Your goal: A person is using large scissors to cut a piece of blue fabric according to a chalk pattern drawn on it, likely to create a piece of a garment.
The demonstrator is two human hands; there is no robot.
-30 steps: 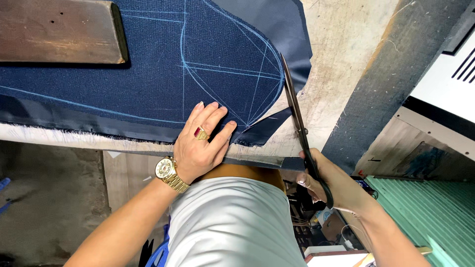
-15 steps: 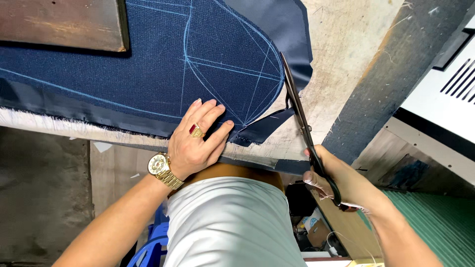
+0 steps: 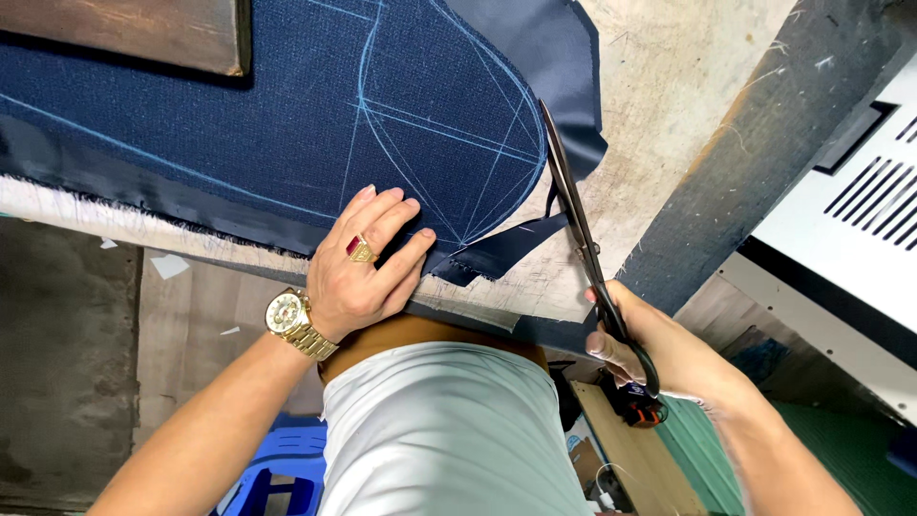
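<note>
At the upper left of the frame a dark wooden block [image 3: 143, 33] sits on the navy cloth [image 3: 239, 124], which spreads across the upper left and centre of the pale bench [image 3: 669, 124]. The cloth looks soft and limp, light enough to shift under a blade, so it wants pinning flat near the cut rather than lifting; its near edge is frayed. Pale blue chalk lines [image 3: 449, 134] curve and cross over it. The left hand [image 3: 358, 272], in the lower centre, lies spread and flat on the cloth's near edge, pressing it down, with a ring and a gold watch [image 3: 291, 320] showing. Just right of it, the cloth's curved edge meets the long dark shears [image 3: 578, 229], whose blades look nearly together along that edge. The right hand [image 3: 659, 349], lower right, is wrapped tightly round the shear handles, off the bench edge.
</note>
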